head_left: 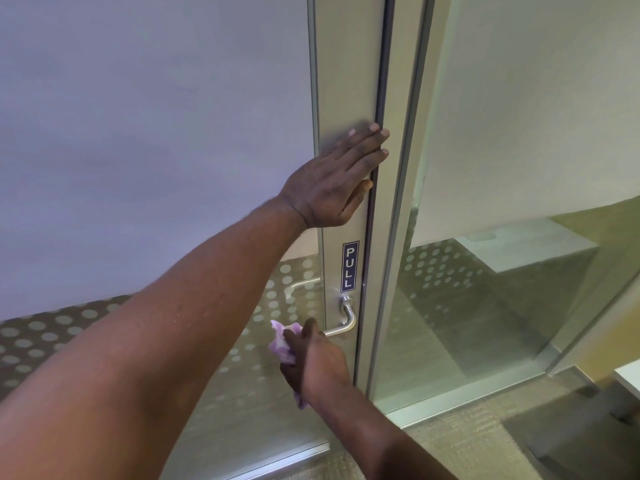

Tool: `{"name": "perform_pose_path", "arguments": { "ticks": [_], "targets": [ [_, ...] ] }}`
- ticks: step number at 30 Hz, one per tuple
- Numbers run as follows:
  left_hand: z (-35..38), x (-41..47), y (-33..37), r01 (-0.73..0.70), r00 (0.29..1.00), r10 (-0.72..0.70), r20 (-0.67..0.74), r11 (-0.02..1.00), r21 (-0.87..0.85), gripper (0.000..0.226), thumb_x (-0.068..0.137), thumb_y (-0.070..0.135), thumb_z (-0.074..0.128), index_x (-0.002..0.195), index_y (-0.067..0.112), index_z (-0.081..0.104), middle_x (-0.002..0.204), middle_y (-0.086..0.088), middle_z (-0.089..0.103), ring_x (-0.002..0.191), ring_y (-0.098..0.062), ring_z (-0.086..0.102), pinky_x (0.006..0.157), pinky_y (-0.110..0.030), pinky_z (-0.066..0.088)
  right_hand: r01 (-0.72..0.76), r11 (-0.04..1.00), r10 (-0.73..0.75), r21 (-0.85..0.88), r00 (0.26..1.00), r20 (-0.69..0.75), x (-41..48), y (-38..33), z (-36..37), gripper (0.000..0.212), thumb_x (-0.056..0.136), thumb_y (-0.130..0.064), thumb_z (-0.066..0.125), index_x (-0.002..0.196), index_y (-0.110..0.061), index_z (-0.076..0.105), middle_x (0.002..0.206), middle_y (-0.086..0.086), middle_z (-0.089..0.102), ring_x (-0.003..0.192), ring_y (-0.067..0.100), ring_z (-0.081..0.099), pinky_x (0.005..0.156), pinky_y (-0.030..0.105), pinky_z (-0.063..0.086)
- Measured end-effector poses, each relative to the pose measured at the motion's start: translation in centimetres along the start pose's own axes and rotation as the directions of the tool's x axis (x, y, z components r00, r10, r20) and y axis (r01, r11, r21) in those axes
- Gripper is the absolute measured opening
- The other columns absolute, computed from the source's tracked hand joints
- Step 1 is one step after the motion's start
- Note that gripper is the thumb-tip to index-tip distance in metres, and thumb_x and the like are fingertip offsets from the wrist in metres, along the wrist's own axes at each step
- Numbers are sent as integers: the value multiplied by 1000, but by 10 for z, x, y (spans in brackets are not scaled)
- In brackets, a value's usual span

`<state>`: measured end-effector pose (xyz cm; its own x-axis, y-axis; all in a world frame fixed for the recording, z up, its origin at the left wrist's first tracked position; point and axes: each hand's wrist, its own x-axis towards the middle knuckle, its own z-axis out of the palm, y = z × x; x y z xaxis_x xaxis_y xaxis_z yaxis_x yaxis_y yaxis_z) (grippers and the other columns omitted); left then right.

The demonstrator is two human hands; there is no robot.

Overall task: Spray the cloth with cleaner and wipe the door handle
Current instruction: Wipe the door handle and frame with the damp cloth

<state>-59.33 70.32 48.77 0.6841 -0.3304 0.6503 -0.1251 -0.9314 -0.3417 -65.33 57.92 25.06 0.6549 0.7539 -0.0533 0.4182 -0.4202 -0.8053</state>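
A silver lever door handle (348, 318) is mounted on the metal door stile (346, 81) below a blue PULL label (349, 266). My right hand (318, 365) grips a crumpled purple cloth (282, 342) and holds it against the free end of the lever. My left hand (337, 181) lies flat with fingers spread against the stile, well above the label, at the door's edge. No spray bottle is in view.
The door is frosted glass (156, 133) with a dotted band lower down, where the inner handle (299, 285) shows through. A fixed glass panel (485, 306) stands to the right. Carpet (467, 445) covers the floor, with a white surface corner (628, 379) at far right.
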Motion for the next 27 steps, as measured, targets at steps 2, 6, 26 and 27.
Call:
{"name": "perform_pose_path", "arguments": {
  "ticks": [2,6,26,27],
  "targets": [
    [0,0,1,1,1000,-1,4,1000,4,49,103,16,45,147,-4,46,161,-24,36,153,-37,29,125,-52,26,27,999,-27,-46,1000,3,-5,13,3,23,97,-56,52,109,-36,50,107,-12,70,81,10,73,72,25,59],
    [1,0,0,-5,1000,5,-2,1000,10,48,103,15,45,146,-5,47,160,-24,38,153,-39,30,125,-52,26,-54,988,47,145,997,55,-19,44,-3,24,93,-52,61,111,-55,45,81,-9,78,66,14,77,49,20,52],
    [2,0,-1,-3,1000,3,-4,1000,29,48,103,16,46,146,-5,48,160,-24,38,153,-39,30,126,-51,25,-372,78,153,925,921,358,42,104,-52,39,85,-6,39,115,-15,63,76,8,62,59,25,60,67,54,55],
    [2,0,-1,-4,1000,5,-6,1000,27,48,103,16,46,146,-4,48,160,-24,38,153,-38,30,126,-51,24,-360,69,146,931,926,347,43,105,-55,41,84,-5,39,117,-12,63,82,7,62,56,22,56,65,44,53]
  ]
}}
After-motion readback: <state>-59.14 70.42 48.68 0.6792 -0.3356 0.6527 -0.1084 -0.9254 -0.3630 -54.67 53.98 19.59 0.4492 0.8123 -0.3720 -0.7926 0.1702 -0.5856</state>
